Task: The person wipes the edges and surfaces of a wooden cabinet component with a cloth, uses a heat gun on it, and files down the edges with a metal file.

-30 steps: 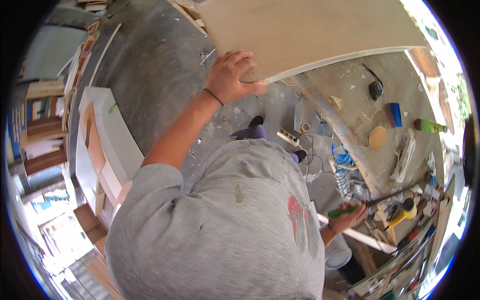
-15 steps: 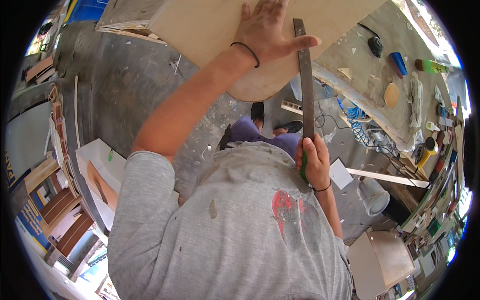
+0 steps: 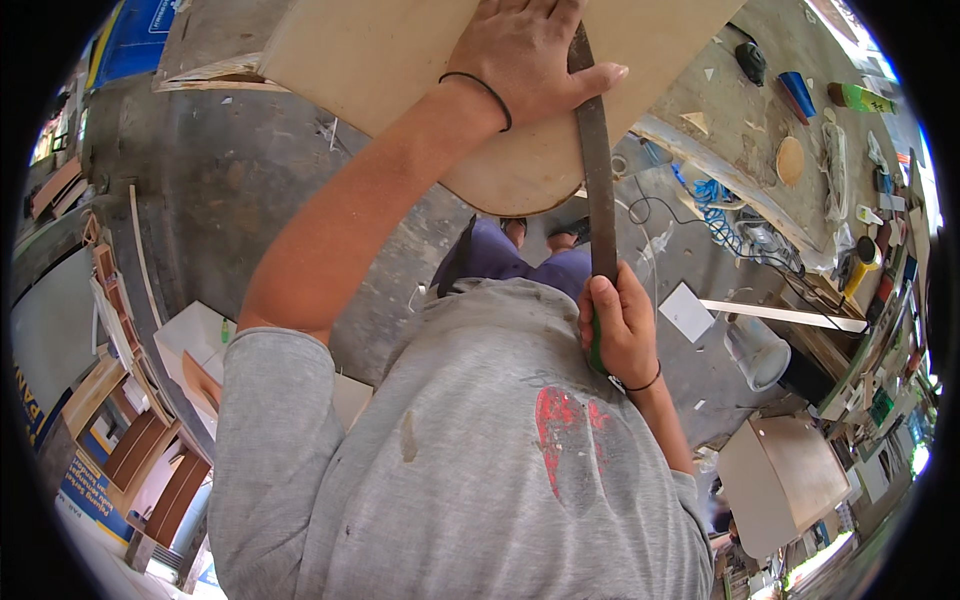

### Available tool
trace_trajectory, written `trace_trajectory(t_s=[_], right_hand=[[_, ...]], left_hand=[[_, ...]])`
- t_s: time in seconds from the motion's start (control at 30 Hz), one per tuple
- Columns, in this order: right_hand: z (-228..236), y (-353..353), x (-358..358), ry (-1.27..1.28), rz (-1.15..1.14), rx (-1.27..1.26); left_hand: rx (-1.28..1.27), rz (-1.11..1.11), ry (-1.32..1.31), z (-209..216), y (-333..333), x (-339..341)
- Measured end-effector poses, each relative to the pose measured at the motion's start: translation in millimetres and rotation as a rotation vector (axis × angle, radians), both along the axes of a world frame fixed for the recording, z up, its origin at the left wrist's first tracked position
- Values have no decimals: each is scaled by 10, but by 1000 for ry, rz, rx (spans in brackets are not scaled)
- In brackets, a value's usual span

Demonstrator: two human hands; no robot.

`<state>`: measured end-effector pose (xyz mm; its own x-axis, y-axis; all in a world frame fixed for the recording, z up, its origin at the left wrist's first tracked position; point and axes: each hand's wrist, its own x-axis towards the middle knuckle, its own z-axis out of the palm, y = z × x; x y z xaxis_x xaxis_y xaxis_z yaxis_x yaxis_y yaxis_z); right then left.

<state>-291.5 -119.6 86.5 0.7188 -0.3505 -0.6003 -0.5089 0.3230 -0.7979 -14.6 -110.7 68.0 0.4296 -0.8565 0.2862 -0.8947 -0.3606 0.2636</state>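
My right hand (image 3: 622, 325) is closed around the green handle of a long, flat metal file (image 3: 598, 190). The dark blade points away from me and lies along the right side of the pale board's (image 3: 350, 60) rounded near end. Flat on top of the board is my left hand (image 3: 522, 55), its fingers stretched out and partly cut off by the upper edge. Its thumb reaches across the far part of the file. A black band circles each wrist.
On the right, a worn bench (image 3: 740, 160) carries a blue cup (image 3: 797, 95), a green bottle (image 3: 860, 98) and a round wood piece (image 3: 789, 160). Blue cord (image 3: 715, 205) hangs beside it. A clear bucket (image 3: 757, 352) and white box (image 3: 780, 480) stand on the floor.
The file and both hands have shifted slightly left in the picture. The blade now sits closer in against the board's curved edge. The view has also moved a little.
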Motion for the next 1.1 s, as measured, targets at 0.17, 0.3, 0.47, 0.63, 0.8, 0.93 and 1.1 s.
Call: trace_trajectory(t_s=[0.17,0.3,0.47,0.63,0.8,0.93,1.1], right_hand=[[7,87,82,11,-50,18],[14,102,62,17,-43,15],[58,128,104,35,-59,12],[46,130,93,38,-36,-37],[26,160,156,5,-52,-62],[-30,183,237,-39,-73,-87],[-149,260,331,-51,-118,-147]], left_hand=[[-48,-3,26,-63,-21,-24],[-68,4,49,-56,-32,-34],[-102,16,31,-134,-21,-13],[-126,20,52,-143,-29,-18],[-83,46,76,-166,-19,-10],[-76,39,32,-173,-63,11],[-62,64,-23,-231,-101,61]])
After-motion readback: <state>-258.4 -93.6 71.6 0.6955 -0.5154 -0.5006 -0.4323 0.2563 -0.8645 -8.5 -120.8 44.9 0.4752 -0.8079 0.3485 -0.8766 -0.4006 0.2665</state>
